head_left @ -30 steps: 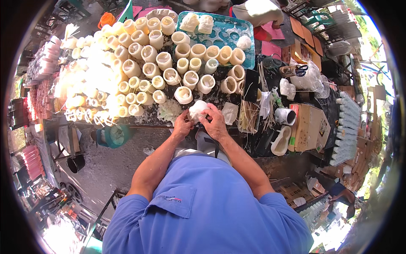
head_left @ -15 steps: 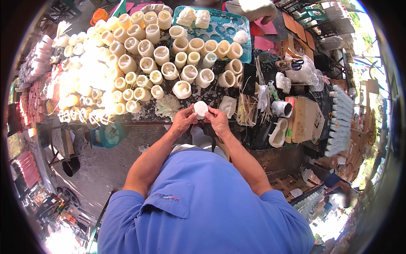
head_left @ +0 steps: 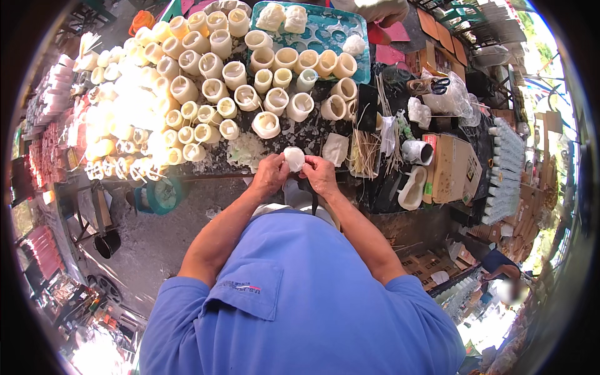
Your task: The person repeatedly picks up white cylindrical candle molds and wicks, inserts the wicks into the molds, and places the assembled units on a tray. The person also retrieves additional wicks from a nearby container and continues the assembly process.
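Between my two hands, just over the near edge of the table, is a white round piece (head_left: 294, 159), wax-like and flat on its upper face. My left hand (head_left: 271, 174) is closed on its left side, fingers bent and thumb against the rim. The right side is pinched by the fingertips of my right hand (head_left: 320, 175). Its underside is hidden. Beyond it stands a cream wax cup (head_left: 267, 125), hollow at the top. White wax crumbs (head_left: 245, 152) lie left of my hands, and a lumpy white block (head_left: 335, 150) lies to the right.
Many cream wax cylinders (head_left: 234, 75) crowd the table, glaring at left. A turquoise tray (head_left: 331, 28) holds more cups and white lumps. Rightward are thin sticks (head_left: 362, 156), a white mug (head_left: 417, 152), scissors (head_left: 439, 85) and a cardboard box (head_left: 451, 170). Another person's hand (head_left: 394, 12) shows at the far side.
The view has shifted slightly. My hands still hold the round piece in nearly the same place, and the fingers of my right hand are curled in a little more.
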{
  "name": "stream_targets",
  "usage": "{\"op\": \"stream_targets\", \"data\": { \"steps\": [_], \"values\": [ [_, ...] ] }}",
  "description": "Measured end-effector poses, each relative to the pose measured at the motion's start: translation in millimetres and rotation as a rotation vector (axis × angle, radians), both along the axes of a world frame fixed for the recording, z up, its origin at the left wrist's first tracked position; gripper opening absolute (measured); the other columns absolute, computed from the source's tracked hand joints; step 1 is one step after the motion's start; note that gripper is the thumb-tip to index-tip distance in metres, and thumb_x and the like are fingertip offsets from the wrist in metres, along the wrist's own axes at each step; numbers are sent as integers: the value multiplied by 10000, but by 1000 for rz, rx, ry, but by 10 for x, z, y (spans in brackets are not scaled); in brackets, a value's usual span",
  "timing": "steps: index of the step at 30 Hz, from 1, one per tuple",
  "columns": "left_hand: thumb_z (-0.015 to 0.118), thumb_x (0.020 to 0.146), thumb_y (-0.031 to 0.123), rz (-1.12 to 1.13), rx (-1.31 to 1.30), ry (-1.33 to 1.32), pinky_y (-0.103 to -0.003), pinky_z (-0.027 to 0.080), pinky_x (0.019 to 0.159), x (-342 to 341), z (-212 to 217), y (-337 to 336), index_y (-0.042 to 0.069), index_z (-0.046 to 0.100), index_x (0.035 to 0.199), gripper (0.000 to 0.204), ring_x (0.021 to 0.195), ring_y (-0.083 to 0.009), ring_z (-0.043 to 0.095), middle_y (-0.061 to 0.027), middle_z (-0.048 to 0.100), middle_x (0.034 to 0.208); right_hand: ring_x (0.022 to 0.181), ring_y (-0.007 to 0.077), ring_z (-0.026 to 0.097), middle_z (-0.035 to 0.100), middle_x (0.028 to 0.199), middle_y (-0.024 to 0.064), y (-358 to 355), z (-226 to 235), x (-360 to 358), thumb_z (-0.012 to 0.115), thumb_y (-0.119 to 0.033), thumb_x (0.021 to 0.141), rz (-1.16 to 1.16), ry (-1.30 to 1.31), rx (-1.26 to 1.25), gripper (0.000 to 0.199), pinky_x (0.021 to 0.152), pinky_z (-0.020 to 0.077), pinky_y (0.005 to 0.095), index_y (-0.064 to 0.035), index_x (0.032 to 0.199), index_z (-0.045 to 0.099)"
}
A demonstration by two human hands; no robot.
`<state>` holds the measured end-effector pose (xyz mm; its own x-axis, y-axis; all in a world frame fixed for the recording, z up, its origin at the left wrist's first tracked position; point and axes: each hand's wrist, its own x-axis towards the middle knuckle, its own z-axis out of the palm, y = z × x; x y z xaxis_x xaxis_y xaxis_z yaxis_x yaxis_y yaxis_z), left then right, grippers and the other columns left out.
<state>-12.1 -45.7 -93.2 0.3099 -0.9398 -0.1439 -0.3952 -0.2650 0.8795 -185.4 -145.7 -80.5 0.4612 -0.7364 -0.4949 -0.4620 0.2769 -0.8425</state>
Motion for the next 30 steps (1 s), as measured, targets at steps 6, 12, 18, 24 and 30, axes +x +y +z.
{"op": "stream_targets", "data": {
  "steps": [6,12,18,24,30],
  "values": [
    [648,935,155,101,-8,-56,-442,572,655,-87,55,-76,-35,719,896,206,708,-373,711,-185,707,768,653,125,708,739,804,87,-29,-16,81,629,-83,925,-93,119,-18,245,581,600,283,72,1084,735],
    [610,940,152,304,360,464,-277,566,513,-38,-19,-73,-40,769,973,251,591,-104,674,-60,696,696,638,138,696,722,759,83,34,-167,45,629,-101,927,-174,82,-19,222,590,589,302,57,1047,730],
    [588,963,107,320,117,374,-301,626,594,-198,-84,-11,-34,704,1262,350,721,-138,696,-106,705,909,732,148,694,720,878,84,126,-201,6,734,-257,968,-114,-10,-209,288,657,583,339,26,1010,706],
    [675,1023,136,319,61,563,-301,640,628,-239,-177,22,14,631,1418,416,828,-139,696,-73,633,1055,725,124,665,702,883,44,23,-222,38,795,-284,960,-283,-281,279,278,639,594,292,-34,1006,683],
    [684,1029,165,450,66,866,-287,642,706,-253,-182,26,-12,695,1317,338,826,-124,692,-54,649,1001,682,120,661,709,817,34,30,-261,37,742,-218,1003,-348,-125,221,196,615,571,286,-25,988,715]
  ]
}}
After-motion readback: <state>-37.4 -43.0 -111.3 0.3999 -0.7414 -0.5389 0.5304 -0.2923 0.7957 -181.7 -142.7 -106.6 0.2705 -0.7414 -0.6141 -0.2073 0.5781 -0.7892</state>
